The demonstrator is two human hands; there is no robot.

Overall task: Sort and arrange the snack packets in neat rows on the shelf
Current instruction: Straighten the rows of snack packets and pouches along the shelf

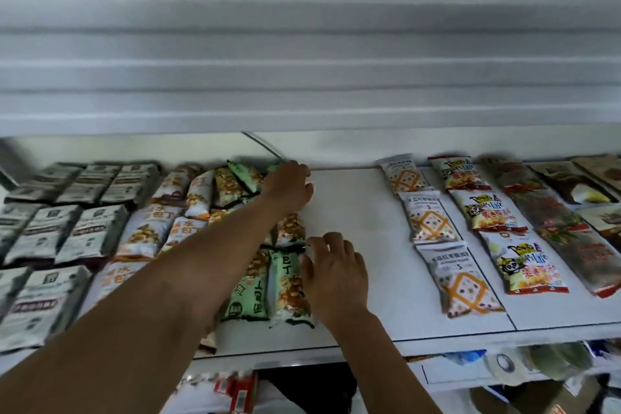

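Left hand (289,185) reaches to the back edge of the shelf (363,245), its knuckles up and its fingers curled down at the rear end of the green snack packets (250,292). Whether it grips one of them cannot be told, since the hand covers what lies under it. Right hand (336,276) sits nearer the front edge, palm down, fingers spread and loosely bent. Its fingertips touch the right side of the front green packet (290,289) without closing round it.

The green snack packets lie flat in a rough column from the back edge towards the front edge, left of the shelf's middle, some tilted and overlapping. Just to their left lie orange-and-white packets (141,235), also uneven. Dark grey packets (84,232) fill the left end in straighter rows. Across a bare stretch of shelf, towards the right end, white packets with an orange lattice (431,220) form one neat column. Yellow-and-red packets (487,208) form the next, and brown packets (551,212) lie beyond them. Below the front edge, a lower shelf (470,376) holds blurred goods.
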